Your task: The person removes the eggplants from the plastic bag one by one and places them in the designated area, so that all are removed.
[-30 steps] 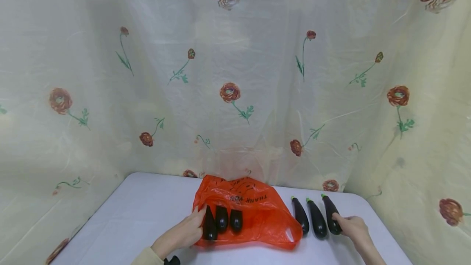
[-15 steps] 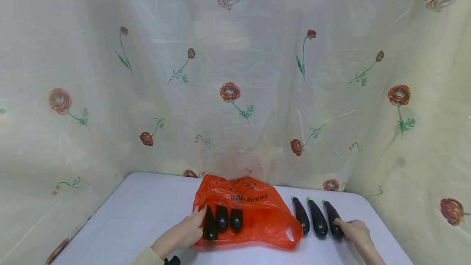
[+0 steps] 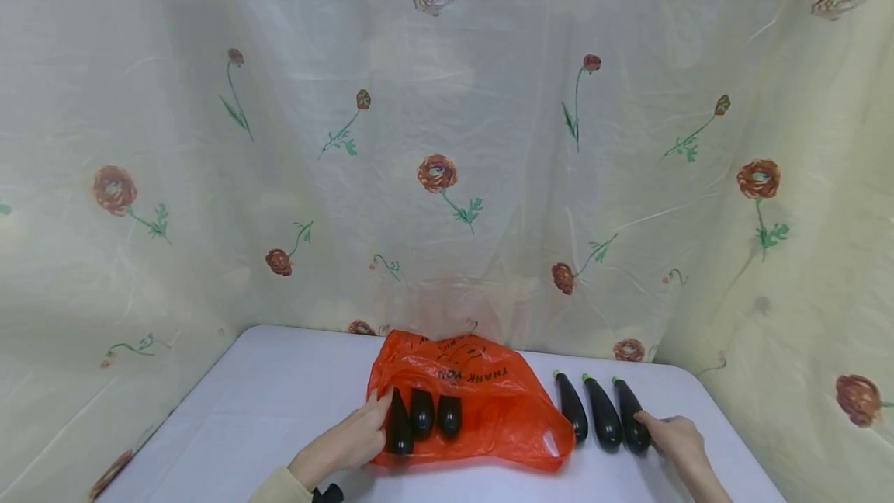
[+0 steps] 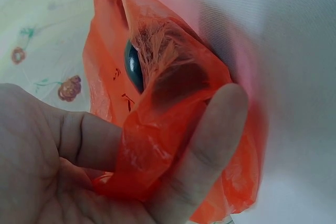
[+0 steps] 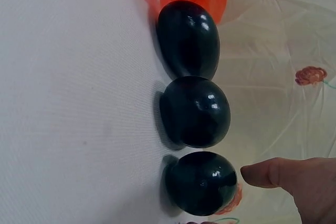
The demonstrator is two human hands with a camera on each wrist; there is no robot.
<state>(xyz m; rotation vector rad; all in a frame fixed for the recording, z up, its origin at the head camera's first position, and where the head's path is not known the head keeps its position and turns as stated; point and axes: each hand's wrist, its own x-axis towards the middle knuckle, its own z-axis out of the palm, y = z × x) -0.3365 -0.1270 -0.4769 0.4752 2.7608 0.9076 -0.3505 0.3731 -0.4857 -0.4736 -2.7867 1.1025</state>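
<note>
At the left edge of the red plastic bag (image 3: 489, 418), my left hand (image 3: 356, 437) pinches the film; in the left wrist view, crumpled plastic (image 4: 144, 153) passes between thumb and finger. Three eggplants show at the bag's mouth: a left one (image 3: 399, 429), a middle one (image 3: 422, 416) and a right one (image 3: 449, 418), their stem ends hidden inside. To the bag's right, my right hand (image 3: 673, 441) holds the outermost eggplant (image 3: 626, 402), thumb over its side. The right wrist view shows that eggplant's rounded end (image 5: 202, 184) beside my thumb (image 5: 268, 172); most fingers are out of frame.
Two more eggplants lie in line left of the held one: a near one (image 3: 604, 418) and a far one (image 3: 572, 410) beside the bag's right edge. Behind the white table (image 3: 293, 379) hangs a flower-printed curtain (image 3: 489, 138). A small black object (image 3: 330, 494) sits by my left wrist.
My right hand has shifted its eggplant slightly toward me, then a little left, lining it up with the other two. My left hand and the bag have stayed put.
</note>
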